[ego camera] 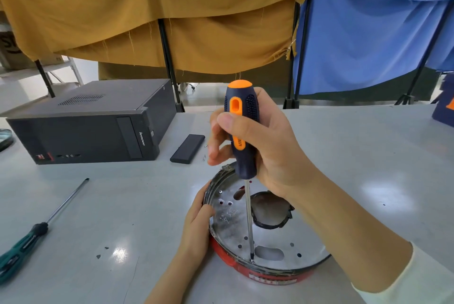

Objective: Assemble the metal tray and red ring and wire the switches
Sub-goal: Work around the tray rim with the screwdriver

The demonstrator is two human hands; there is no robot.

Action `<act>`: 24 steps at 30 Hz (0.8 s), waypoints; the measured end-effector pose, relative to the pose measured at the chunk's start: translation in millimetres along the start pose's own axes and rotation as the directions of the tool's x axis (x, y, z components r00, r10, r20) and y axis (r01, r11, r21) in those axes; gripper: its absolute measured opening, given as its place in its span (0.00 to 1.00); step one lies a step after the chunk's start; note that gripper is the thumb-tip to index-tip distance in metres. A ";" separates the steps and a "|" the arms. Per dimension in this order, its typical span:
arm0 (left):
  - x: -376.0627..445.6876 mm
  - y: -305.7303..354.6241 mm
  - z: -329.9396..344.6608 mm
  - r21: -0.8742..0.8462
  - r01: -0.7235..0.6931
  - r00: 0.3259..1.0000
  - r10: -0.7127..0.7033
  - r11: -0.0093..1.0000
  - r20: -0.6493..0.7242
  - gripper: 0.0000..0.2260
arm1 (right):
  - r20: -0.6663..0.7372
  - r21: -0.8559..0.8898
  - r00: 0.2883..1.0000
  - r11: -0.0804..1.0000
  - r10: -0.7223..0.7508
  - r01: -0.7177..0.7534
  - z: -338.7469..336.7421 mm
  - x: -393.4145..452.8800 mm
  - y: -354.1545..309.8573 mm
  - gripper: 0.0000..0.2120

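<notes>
A round shiny metal tray (303, 244) with several holes and a dark central opening sits inside a red ring (235, 263) on the grey table. My right hand (265, 141) grips the blue-and-orange handle of a screwdriver (242, 129), held upright. Its thin shaft runs down to a point near the tray's front rim, beside an oblong slot. My left hand (196, 227) holds the tray's left rim, thumb over the edge. No switches or wires are visible.
A black Lenovo computer case (91, 124) lies at the back left. A flat black cover (188, 149) and a few small screws (204, 157) lie behind the tray. A green-handled screwdriver (36, 232) lies at the left. Yellow and blue cloths hang behind the table.
</notes>
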State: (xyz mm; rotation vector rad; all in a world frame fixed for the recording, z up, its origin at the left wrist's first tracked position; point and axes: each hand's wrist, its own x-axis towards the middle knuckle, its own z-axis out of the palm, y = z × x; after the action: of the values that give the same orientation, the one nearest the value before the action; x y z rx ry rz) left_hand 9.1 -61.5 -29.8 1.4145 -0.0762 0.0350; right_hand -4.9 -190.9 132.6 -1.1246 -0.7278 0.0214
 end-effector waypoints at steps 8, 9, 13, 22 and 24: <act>1.7 -2.2 -0.8 -0.017 -0.052 0.998 0.052 0.999 0.032 0.21 | 0.006 0.058 0.999 0.998 -0.038 0.038 -3.3 0.0 2.0 0.13; 1.5 -2.5 -1.0 -0.018 -0.058 0.998 0.059 0.998 0.035 0.22 | 0.000 0.086 0.999 0.995 -0.040 0.040 -3.5 0.1 2.5 0.14; 0.0 -3.5 -0.5 -0.033 -0.079 0.996 0.080 0.996 0.039 0.21 | -0.041 0.070 0.994 0.992 -0.101 0.103 -1.0 -1.5 5.4 0.09; 2.7 -6.8 -1.3 -0.022 -0.079 0.996 0.079 0.997 0.042 0.26 | -0.072 -0.133 0.987 0.982 -0.145 0.134 6.7 -4.2 1.7 0.10; 2.5 -7.4 -2.2 -0.014 -0.079 0.996 0.079 0.997 0.040 0.26 | -0.071 -0.169 0.990 0.980 -0.119 0.106 5.8 -3.0 -0.9 0.11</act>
State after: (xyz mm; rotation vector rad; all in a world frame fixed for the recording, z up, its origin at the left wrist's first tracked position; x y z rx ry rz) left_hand 12.2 -60.5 -37.2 1.3995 -0.1657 0.0712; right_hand -10.7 -187.7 133.1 -1.2324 -0.7299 -0.1823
